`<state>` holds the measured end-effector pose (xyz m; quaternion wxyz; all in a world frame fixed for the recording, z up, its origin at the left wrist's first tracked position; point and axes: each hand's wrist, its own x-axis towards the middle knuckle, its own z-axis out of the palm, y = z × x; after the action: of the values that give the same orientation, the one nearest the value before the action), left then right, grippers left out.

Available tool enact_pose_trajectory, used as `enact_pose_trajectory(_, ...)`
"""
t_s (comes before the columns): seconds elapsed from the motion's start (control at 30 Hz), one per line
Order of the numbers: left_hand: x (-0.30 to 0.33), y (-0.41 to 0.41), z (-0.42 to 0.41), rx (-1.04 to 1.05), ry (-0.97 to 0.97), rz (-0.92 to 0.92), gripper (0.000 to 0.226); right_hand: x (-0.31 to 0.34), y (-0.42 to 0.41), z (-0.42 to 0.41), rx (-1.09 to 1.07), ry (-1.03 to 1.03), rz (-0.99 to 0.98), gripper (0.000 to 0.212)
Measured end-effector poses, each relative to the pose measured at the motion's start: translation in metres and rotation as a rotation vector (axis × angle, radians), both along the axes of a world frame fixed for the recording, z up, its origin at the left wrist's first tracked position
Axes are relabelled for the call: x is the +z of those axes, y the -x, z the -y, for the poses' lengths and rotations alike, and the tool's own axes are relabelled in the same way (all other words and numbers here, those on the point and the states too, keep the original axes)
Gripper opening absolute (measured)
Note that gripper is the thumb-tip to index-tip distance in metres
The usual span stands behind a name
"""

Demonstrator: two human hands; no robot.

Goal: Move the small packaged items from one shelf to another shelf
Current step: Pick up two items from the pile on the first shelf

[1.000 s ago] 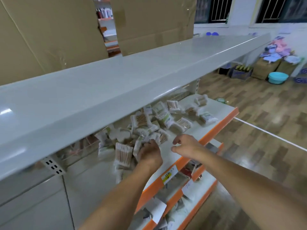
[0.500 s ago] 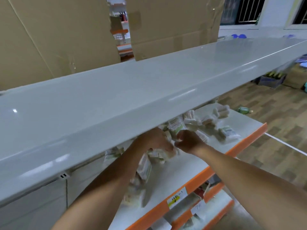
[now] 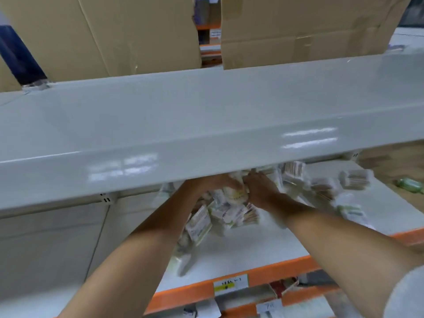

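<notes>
Where top shelf (image 3: pixel 206 125) overhangs, hands (image 3: pixel 247 189) half-hidden, packets (image 3: pixel 229 212)

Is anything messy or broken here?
Yes. The small packets lie in a jumbled heap on the white shelf, tipped every which way, with more scattered to the right. A green bottle lies on the floor. The big cardboard box looks dented and creased.

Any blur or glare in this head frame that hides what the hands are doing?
Head view: motion blur smears the packets and both hands, left hand and right hand; glare streaks lie on the upper shelf, whose front edge hides the fingertips; wide-angle bending curves the shelf lines.
</notes>
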<state>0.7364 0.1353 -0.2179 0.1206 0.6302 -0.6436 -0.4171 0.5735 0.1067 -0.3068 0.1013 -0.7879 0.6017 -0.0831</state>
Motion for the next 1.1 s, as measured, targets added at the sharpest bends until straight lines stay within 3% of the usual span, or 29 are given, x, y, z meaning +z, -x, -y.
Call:
enact_pose_trajectory(0.13, 0.002, -0.004, -0.012, 0.055, 0.184, -0.021, 0.061, -0.009, 0.004, 0.008, 0.058, 0.047, -0.124, 0.044)
enact_pose_trajectory(0.27, 0.0, -0.011, -0.016, 0.138, 0.206, -0.002, 0.072, -0.01, 0.007, 0.012, 0.078, 0.064, -0.161, 0.042)
enact_pose_trajectory(0.43, -0.002, -0.014, -0.023, 0.31, 0.276, -0.221, 0.07, 0.009, 0.016, 0.013, 0.13, 0.016, -0.097, 0.038)
enact_pose_trajectory(0.57, -0.007, -0.008, -0.027, 0.336, 0.333, -0.268, 0.068, 0.027, 0.029, 0.006, 0.054, -0.051, 0.244, 0.033)
enact_pose_trajectory(0.7, -0.013, 0.002, -0.031, 0.437, 0.208, -0.368, 0.067, 0.04, 0.046, -0.004, 0.006, -0.145, 0.437, 0.035)
enact_pose_trajectory(0.8, -0.015, 0.006, -0.041, 0.391, 0.18, -0.453, 0.043, 0.043, 0.067, -0.014, -0.051, -0.36, 0.742, 0.033)
enact_pose_trajectory(0.9, -0.019, 0.008, -0.05, 0.428, 0.194, -0.549, 0.037, 0.036, 0.085, -0.023, 0.024, -0.586, 1.04, 0.026)
enact_pose_trajectory(1.1, -0.027, 0.012, -0.061, 0.461, 0.1, -0.73, 0.029, 0.02, 0.1, -0.035, -0.126, -0.867, 1.347, 0.035)
